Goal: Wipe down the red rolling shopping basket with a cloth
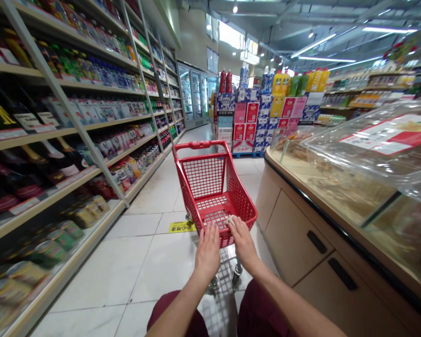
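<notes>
A red plastic shopping cart (205, 175) with latticed walls stands in the aisle before me, its basket bare inside. My left hand (208, 248) rests over the near rim, fingers bent across the edge and thumb on the left side. Just to its right, my right hand (242, 238) is closed over the same rim. A small whitish wad, like a cloth or tissue (230, 219), pokes out under its fingertips; most of it is hidden. Below the basket a metal caster (237, 276) shows near my knees.
Tall drink shelves (101, 126) line the left side. A wooden counter (301, 224) with clear covers (365, 140) runs close along the right. Stacked drink cartons (247, 121) stand ahead. A yellow floor sticker (180, 227) lies left of the cart on the tiles.
</notes>
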The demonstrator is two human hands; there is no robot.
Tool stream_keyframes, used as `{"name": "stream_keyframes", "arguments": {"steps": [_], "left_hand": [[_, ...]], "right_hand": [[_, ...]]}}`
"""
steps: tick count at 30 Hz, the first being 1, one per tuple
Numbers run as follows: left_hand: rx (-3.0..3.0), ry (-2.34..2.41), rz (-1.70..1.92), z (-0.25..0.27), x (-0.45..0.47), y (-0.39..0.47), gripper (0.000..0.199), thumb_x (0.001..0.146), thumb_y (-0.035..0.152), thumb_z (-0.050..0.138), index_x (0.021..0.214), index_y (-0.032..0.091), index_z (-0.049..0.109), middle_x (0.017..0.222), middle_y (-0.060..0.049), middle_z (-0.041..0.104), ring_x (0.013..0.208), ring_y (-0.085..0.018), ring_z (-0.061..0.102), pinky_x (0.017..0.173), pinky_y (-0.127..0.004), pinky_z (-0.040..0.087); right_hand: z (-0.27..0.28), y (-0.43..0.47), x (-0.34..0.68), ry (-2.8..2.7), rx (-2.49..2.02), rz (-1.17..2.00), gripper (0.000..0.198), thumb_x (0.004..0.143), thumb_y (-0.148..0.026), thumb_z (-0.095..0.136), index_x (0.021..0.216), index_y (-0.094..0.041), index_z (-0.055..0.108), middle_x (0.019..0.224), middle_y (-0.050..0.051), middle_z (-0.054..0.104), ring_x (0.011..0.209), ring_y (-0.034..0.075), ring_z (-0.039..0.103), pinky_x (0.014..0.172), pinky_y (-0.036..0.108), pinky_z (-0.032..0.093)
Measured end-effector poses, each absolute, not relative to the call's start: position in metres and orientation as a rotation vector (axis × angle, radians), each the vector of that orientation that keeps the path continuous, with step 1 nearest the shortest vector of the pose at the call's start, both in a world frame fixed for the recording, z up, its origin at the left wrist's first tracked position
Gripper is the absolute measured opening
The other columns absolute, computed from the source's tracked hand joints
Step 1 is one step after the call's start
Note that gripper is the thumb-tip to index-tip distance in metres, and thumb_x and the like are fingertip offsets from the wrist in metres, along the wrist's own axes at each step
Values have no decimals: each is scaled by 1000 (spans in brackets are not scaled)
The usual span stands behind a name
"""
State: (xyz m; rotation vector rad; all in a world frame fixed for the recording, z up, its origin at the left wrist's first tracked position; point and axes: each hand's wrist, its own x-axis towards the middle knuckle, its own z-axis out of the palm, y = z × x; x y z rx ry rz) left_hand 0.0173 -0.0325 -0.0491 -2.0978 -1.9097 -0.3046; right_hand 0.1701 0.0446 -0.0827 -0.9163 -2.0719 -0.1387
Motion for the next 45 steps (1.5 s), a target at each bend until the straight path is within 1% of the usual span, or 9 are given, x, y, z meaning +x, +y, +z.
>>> {"name": "stream_keyframes", "arguments": {"steps": [7, 12, 14, 19, 26, 31, 35, 39, 45], "left_hand": [[-2115, -1885, -330, -51, 19, -33, 63, 71, 16, 40, 132, 9, 24, 139, -12, 27, 131, -22, 14, 105, -42, 18], [-2111, -1919, -321, -52, 21, -32, 60, 73, 18, 39, 131, 8, 28, 139, -12, 27, 131, -23, 13, 106, -42, 17], [-2119, -1910, -318, -51, 18, -33, 60, 73, 17, 39, 131, 8, 27, 140, -12, 26, 131, -23, 13, 106, -42, 18], [-2115, -1903, -320, -52, 19, -34, 60, 73, 16, 39, 131, 7, 27, 140, -12, 26, 131, -23, 14, 106, -41, 17], [-2112, -1936, -291, -46, 22, -34, 58, 73, 18, 39, 129, 7, 32, 138, -12, 30, 129, -23, 19, 106, -40, 17], [-2109, -1901, -298, -47, 20, -35, 60, 71, 17, 41, 130, 7, 30, 138, -12, 29, 129, -24, 20, 105, -41, 18], [-2076, -1910, -304, -49, 23, -34, 60, 70, 17, 41, 129, 6, 32, 138, -13, 30, 129, -23, 19, 106, -40, 18], [-2086, -1909, -297, -50, 21, -34, 60, 71, 17, 41, 129, 7, 31, 138, -13, 31, 129, -23, 20, 106, -40, 18], [-2091, -1903, -323, -50, 22, -34, 59, 71, 16, 40, 129, 7, 31, 138, -12, 29, 130, -23, 18, 106, -40, 18]], "right_hand": [[-75, 54, 193, -1938, -1100, -169, 45, 84, -7, 27, 123, -20, 45, 133, 11, 39, 128, 19, 24, 101, 46, 28], [-81, 33, 158, -2103, -926, -143, 41, 85, -12, 32, 122, -22, 46, 130, 7, 43, 126, 16, 28, 101, 39, 30], [-79, 37, 163, -2130, -893, -132, 42, 85, -12, 31, 123, -23, 44, 131, 6, 43, 126, 16, 28, 101, 40, 30], [-73, 52, 190, -1913, -1103, -112, 45, 84, -9, 28, 124, -21, 43, 134, 10, 38, 128, 21, 25, 101, 48, 27], [-73, 32, 161, -2099, -908, -96, 40, 84, -13, 35, 120, -25, 48, 128, 3, 46, 123, 15, 35, 100, 35, 32], [-67, 59, 202, -1945, -1043, -158, 42, 85, -10, 28, 122, -19, 45, 132, 11, 40, 127, 21, 27, 101, 46, 27], [-76, 43, 180, -2014, -969, -168, 41, 86, -12, 31, 124, -21, 44, 130, 9, 43, 125, 18, 30, 101, 41, 31], [-77, 36, 170, -2108, -854, -149, 42, 86, -12, 31, 125, -22, 42, 130, 9, 43, 126, 18, 29, 99, 42, 33], [-73, 47, 182, -1931, -1061, -131, 42, 85, -9, 30, 123, -21, 45, 131, 10, 42, 126, 20, 27, 100, 44, 30]]}}
